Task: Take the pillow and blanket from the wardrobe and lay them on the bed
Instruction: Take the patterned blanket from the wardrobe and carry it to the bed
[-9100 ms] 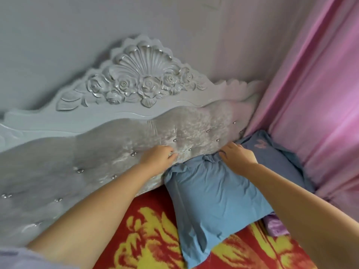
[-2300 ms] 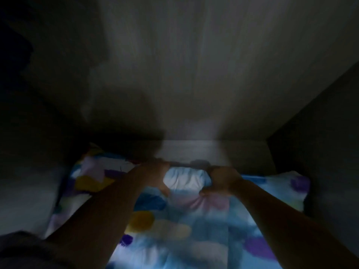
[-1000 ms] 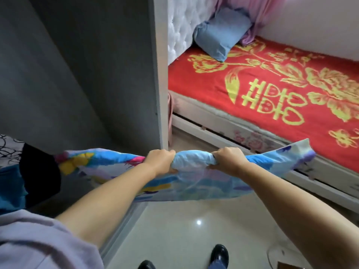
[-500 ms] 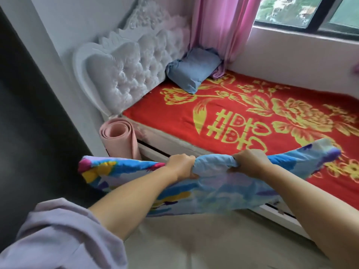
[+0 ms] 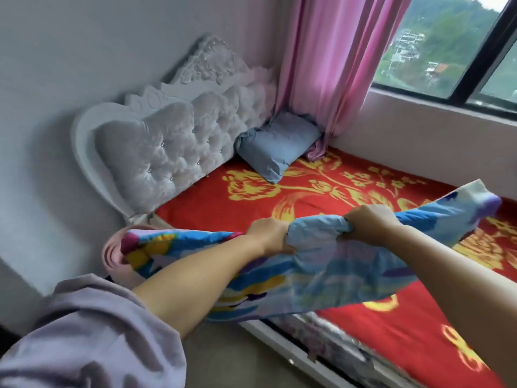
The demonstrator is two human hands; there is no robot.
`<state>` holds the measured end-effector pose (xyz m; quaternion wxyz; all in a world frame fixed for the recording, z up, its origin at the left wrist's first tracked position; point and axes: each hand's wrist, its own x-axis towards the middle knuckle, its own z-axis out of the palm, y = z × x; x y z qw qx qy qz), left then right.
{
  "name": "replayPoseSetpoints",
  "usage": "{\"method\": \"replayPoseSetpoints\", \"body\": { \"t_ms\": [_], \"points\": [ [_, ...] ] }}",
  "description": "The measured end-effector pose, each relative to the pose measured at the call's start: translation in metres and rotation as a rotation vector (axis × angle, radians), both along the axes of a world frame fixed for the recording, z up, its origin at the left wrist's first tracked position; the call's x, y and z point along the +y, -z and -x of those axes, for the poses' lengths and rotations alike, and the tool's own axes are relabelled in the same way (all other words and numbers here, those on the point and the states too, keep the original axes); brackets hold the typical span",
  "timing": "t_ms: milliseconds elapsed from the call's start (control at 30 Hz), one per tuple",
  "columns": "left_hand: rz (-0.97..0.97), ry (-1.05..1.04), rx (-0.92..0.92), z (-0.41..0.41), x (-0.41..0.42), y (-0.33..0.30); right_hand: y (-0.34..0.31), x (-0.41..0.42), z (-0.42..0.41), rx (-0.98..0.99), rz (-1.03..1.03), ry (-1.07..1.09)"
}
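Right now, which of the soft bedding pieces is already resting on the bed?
The plain blue pillow, propped in the corner against the tufted headboard. The multicoloured blanket is gripped in both hands, left and right.

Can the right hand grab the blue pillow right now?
Probably not. The right hand is clenched on the folded blanket along with the left hand, and the blue pillow lies far off at the headboard, across the red bed cover.

head view | from above, angled down | bed (image 5: 363, 197) near
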<state>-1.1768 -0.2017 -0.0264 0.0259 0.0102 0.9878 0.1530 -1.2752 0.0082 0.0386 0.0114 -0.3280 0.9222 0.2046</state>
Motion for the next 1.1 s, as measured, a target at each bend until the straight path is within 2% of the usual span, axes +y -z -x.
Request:
{"method": "replayPoseSetpoints", "body": {
  "t_ms": [267, 500, 633, 867, 1100],
  "points": [
    [0.011, -0.079, 0.084, 0.131, -0.056, -0.028, -0.029, -0.065, 0.148, 0.088, 0.038, -0.092],
    [-0.11, -0.265, 0.075, 0.221, -0.124, -0.011, -0.036, -0.166, 0.266, 0.084, -0.08, -0.278],
    [-0.22, -0.382, 0.057, 0.261, -0.161, 0.006, -0.028, -0.224, 0.323, 0.001, -0.127, -0.302],
    [-0.336, -0.495, -0.014, 0.318, -0.244, 0.049, 0.01, -0.333, 0.396, -0.165, -0.212, -0.345],
    [-0.483, -0.549, -0.102, 0.391, -0.368, 0.11, 0.07, -0.48, 0.481, -0.195, -0.355, -0.368]
  ]
}}
